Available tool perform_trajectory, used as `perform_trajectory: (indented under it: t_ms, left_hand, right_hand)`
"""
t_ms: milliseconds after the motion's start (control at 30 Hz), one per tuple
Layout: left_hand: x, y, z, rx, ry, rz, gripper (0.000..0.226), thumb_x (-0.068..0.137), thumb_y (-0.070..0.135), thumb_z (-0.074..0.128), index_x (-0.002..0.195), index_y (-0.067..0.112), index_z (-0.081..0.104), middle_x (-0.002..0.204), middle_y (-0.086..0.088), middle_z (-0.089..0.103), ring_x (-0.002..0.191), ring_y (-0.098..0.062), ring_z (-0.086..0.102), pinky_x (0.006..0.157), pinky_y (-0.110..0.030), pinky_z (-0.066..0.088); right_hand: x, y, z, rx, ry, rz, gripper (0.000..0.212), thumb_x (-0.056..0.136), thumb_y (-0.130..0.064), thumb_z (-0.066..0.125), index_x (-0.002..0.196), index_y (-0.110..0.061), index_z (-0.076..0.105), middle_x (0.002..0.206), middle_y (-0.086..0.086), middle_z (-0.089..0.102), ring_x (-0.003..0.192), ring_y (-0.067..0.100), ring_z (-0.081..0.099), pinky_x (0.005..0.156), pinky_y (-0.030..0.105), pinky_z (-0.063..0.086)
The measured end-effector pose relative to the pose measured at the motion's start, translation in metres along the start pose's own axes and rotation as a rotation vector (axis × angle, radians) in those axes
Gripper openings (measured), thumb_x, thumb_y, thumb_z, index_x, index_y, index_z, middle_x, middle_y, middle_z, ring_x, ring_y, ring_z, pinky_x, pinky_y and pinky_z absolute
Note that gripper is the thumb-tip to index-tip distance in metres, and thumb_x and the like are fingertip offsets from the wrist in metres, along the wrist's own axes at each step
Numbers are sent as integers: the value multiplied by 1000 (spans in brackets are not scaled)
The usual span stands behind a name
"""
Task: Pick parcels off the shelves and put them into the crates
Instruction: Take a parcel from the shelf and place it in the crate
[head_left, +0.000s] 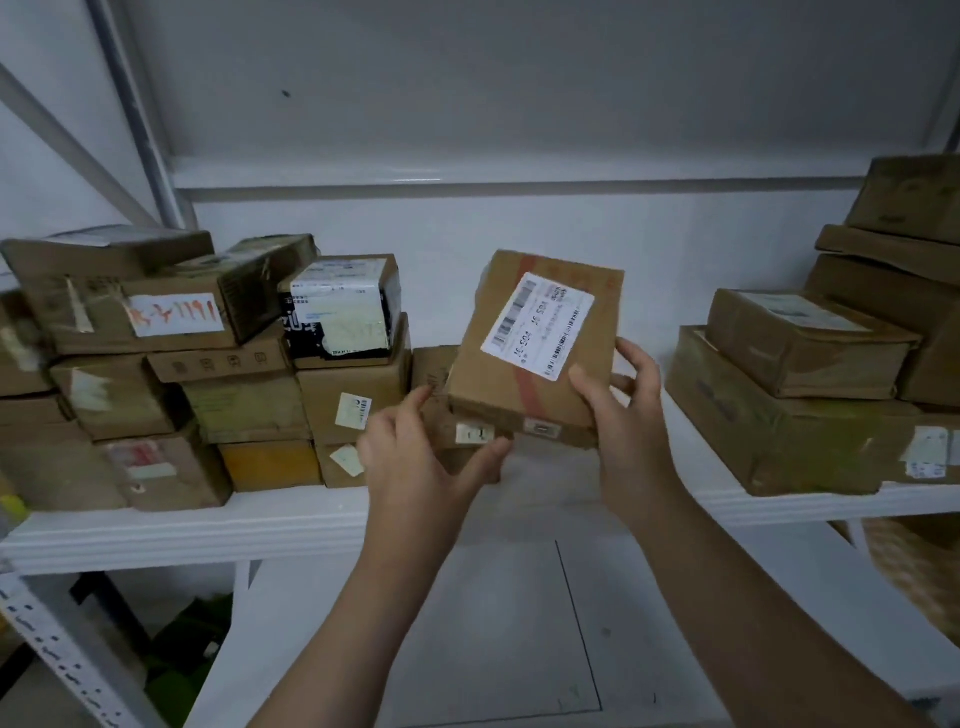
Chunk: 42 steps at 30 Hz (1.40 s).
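Observation:
A flat brown cardboard parcel (524, 338) with a white barcode label and a red stripe is held tilted above the white shelf (182, 530), label toward me. My right hand (623, 415) grips its lower right corner, thumb on the front and fingers behind. My left hand (415, 452) holds its lower left edge, thumb under the bottom rim and fingers at the side. Behind the parcel a second small brown box (434, 374) stands on the shelf, mostly hidden. No crate is in view.
Stacked cardboard parcels (208, 374) fill the shelf's left half, one with a black and white wrapper (343, 306). More boxes (810, 400) are piled on the right. A metal upright (140, 114) rises at the left. Below the shelf lie white floor and something green (192, 660).

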<state>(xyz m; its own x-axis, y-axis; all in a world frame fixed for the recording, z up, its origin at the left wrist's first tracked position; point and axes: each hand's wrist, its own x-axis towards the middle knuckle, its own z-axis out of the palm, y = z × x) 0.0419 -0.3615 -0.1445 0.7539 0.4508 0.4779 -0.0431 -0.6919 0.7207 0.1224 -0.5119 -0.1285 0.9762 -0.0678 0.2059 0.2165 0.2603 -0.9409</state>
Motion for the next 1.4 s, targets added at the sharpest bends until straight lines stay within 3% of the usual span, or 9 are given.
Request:
perform_trajectory:
  t_ms: [67, 200, 400, 633, 767, 933, 1167, 1267, 1400]
  left_hand:
    - [12, -8, -13, 268, 129, 160, 80, 72, 49, 73, 139, 19, 42, 130, -11, 42, 120, -25, 32, 98, -41, 32]
    - [37, -15, -20, 594, 55, 479, 60, 79, 34, 73, 134, 22, 52, 136, -9, 51, 129, -33, 41, 102, -51, 33]
    - [57, -7, -8, 786, -44, 556, 45, 76, 19, 72, 120, 17, 61, 117, -5, 65, 115, -30, 54, 97, -46, 31]
    - [59, -4, 1, 766, 12, 547, 33, 82, 24, 62, 115, 18, 62, 112, -5, 62, 105, -26, 56, 93, -43, 35]
    - [61, 7, 2, 737, 71, 600, 26, 79, 28, 68, 100, 14, 69, 113, -11, 64, 108, -30, 58, 92, -44, 42]
    - [57, 31, 21, 610, 60, 676, 21, 78, 23, 70, 96, 12, 70, 111, -14, 65, 107, -34, 59, 90, -46, 44]
    - [35, 83, 95, 296, -147, 680, 24, 90, 16, 60, 113, 13, 65, 130, -13, 56, 121, -31, 49, 95, -47, 41]
    - [29, 107, 134, 169, -242, 677, 29, 94, 21, 56, 120, 11, 61, 131, -14, 54, 121, -32, 47, 96, -43, 41]
    - [29, 145, 194, 54, -392, 585, 43, 95, 33, 51, 131, 11, 51, 134, -13, 47, 125, -29, 41, 102, -33, 30]
  right_hand:
    - [23, -5, 6, -70, 15, 13, 30, 85, -31, 68, 110, -38, 52, 121, 7, 56, 104, 23, 65, 73, 37, 59]
    - [51, -3, 34, -148, -36, 3, 17, 93, -21, 58, 109, -24, 55, 101, 2, 63, 71, 11, 69, 46, 19, 47]
    - [54, 23, 47, -357, -137, -43, 14, 94, -29, 55, 107, -25, 59, 116, 0, 60, 96, 16, 63, 67, 23, 55]
    - [54, 33, 40, -463, -231, -172, 38, 99, -37, 47, 132, -21, 53, 125, -1, 52, 99, 6, 58, 56, 3, 44]
    - [56, 25, 27, -515, -153, -238, 26, 99, -31, 49, 117, -16, 60, 105, -4, 60, 76, -7, 59, 54, 1, 41]
    - [56, 7, -15, -647, -46, -404, 11, 93, -18, 57, 101, -19, 65, 96, -8, 63, 82, 1, 57, 63, -1, 38]
    - [53, -14, -112, -816, 109, -467, 13, 92, -15, 56, 97, -23, 65, 89, -19, 57, 82, 0, 54, 66, 9, 40]
    - [59, -31, -158, -869, 184, -454, 14, 91, -13, 57, 99, -19, 67, 94, -10, 57, 79, -5, 51, 65, 2, 37]
    - [71, -51, -215, -926, 262, -411, 17, 92, -12, 55, 105, -15, 66, 101, -3, 58, 86, 8, 54, 73, 17, 39]
